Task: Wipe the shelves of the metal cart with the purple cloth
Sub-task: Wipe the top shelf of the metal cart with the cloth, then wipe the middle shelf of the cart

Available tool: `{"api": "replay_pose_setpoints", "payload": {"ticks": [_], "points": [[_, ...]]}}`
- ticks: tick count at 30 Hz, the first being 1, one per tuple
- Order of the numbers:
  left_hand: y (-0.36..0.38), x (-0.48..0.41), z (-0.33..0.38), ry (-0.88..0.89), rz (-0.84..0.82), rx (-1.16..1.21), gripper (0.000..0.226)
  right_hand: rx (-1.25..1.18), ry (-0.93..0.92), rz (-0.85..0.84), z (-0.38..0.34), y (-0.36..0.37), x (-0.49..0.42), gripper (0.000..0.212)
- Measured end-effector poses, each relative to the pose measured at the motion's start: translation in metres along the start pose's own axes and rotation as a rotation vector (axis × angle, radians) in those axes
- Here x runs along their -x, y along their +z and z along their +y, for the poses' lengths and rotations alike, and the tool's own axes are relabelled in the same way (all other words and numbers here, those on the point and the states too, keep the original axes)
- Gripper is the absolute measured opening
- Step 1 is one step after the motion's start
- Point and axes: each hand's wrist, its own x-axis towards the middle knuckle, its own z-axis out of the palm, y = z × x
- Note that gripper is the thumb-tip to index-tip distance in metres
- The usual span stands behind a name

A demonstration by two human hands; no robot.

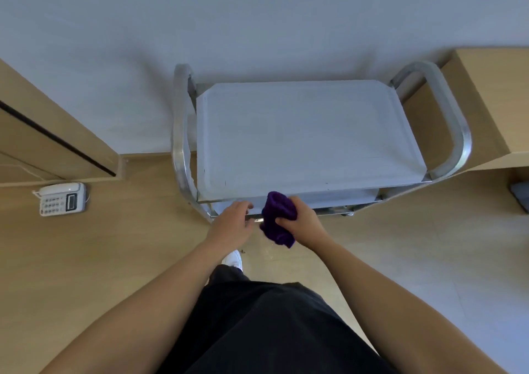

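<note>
A: Head view. Right hand (300, 219) clutches the bunched purple cloth (276, 222) at the near front edge of the metal cart (179, 133), just below its top shelf (309, 133).
B: Left hand?
A: Left hand (232, 225) just beside the cloth, fingers bent toward that same edge. Gripping or only touching, cannot tell.
B: Surroundings?
A: White telephone (61, 199) on the wooden floor (114, 259), well left of the cart.

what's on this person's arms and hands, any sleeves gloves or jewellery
The left forearm and right forearm are bare, with no sleeves in view. The left hand and right hand wear no gloves, and no watch, ring or bracelet shows.
</note>
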Motion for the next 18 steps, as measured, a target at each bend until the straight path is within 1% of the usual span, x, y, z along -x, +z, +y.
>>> {"api": "replay_pose_setpoints", "payload": {"ticks": [1,3,7,10,13,16,18], "points": [[0.005,0.007,-0.003,-0.004,-0.006,-0.113,0.031,0.133,-0.03,-0.002,0.007,0.0,0.002,0.026],[0.017,0.022,-0.009,-0.021,-0.038,-0.313,0.03,0.267,-0.08,-0.017,0.023,0.001,0.007,0.026],[0.05,0.044,-0.014,-0.075,-0.077,-0.504,0.027,0.451,-0.205,-0.015,0.063,0.004,0.013,0.034],[0.069,0.045,-0.018,-0.097,-0.066,-0.499,0.028,0.454,-0.246,-0.004,0.087,0.007,0.009,0.037],[0.084,0.035,-0.027,-0.108,-0.048,-0.473,0.032,0.411,-0.245,0.033,0.104,0.013,-0.001,0.039],[0.097,0.015,-0.046,-0.109,-0.012,-0.428,0.037,0.405,-0.267,0.081,0.115,0.021,-0.024,0.042],[0.104,-0.006,-0.064,-0.087,0.04,-0.426,0.038,0.393,-0.325,0.142,0.118,0.027,-0.05,0.045]]}}
